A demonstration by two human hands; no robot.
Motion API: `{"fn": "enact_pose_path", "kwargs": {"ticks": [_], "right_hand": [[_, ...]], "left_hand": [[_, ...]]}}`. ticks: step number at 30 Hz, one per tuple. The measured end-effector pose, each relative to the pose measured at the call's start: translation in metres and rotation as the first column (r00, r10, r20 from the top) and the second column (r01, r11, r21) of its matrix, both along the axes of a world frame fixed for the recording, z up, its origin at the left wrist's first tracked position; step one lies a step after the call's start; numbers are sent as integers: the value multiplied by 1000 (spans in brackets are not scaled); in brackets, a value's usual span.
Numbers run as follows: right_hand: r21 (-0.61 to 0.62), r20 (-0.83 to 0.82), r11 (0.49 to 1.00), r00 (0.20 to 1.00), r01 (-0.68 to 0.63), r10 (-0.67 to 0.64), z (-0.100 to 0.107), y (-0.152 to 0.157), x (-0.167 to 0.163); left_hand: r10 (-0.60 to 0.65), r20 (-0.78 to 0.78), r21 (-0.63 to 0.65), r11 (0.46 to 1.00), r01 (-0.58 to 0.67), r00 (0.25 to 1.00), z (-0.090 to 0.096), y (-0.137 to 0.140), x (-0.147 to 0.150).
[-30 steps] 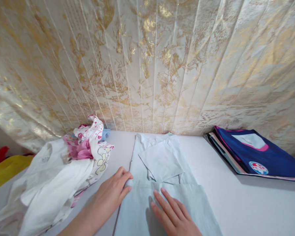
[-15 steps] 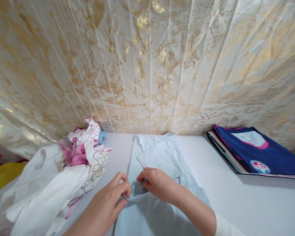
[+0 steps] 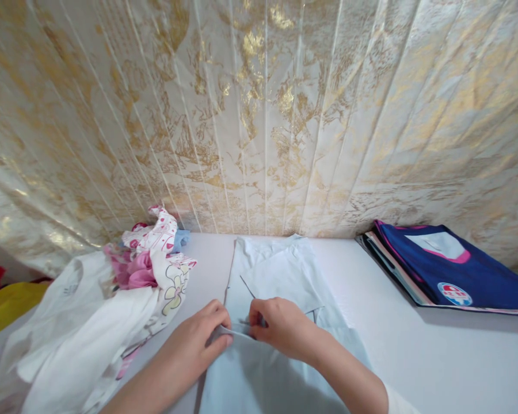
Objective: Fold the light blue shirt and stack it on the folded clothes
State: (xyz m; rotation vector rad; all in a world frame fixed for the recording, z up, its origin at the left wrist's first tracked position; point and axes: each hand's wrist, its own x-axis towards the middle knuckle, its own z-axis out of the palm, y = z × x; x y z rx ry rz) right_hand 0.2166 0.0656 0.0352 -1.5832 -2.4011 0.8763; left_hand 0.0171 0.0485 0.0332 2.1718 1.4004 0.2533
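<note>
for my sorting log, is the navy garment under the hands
No, the left hand and right hand are at the light blue garment.

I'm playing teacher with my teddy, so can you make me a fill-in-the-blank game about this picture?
1. The left hand and the right hand both touch a light ____ garment.
2. In the picture, the crumpled pile of clothes lies to the ____ of that garment, and the folded stack lies on the other side.
3. The sleeve on the right arm is ____.
4. The patterned backdrop has shiny ____ markings.

Missing words: blue, left, white, gold.
</note>
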Motion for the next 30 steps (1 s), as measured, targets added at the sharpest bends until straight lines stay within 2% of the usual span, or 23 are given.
{"fn": "enact_pose_path", "kwargs": {"ticks": [3, 6, 11, 14, 20, 22, 26, 30], "right_hand": [[-6, -23, 999, 999, 37, -37, 2, -1, 3], [26, 12, 998, 998, 63, -64, 0, -2, 2], [65, 135, 995, 987, 76, -84, -10, 1, -2], [75, 148, 994, 985, 80, -91, -13, 2, -3], [159, 169, 980, 975, 117, -144, -4, -1, -3], [185, 135, 980, 986, 70, -96, -1, -2, -6], [223, 102, 975, 995, -11, -12, -5, -9, -16], [257, 51, 965, 998, -55, 43, -15, -19, -29]], "left_hand": [[19, 47, -90, 996, -14, 999, 6, 1, -1], [42, 70, -137, 990, -32, 997, 3, 1, 1], [82, -17, -7, 997, -82, 996, -13, 3, 3], [96, -46, 45, 995, -93, 994, -22, 5, 1], [73, -28, 169, 983, -67, 997, -36, 7, -1], [45, -34, 195, 980, -38, 998, -38, 10, -1], [2, -15, 165, 986, 1, 1000, -38, 19, -2], [95, -57, 173, 981, -84, 994, -30, 11, -9]]}}
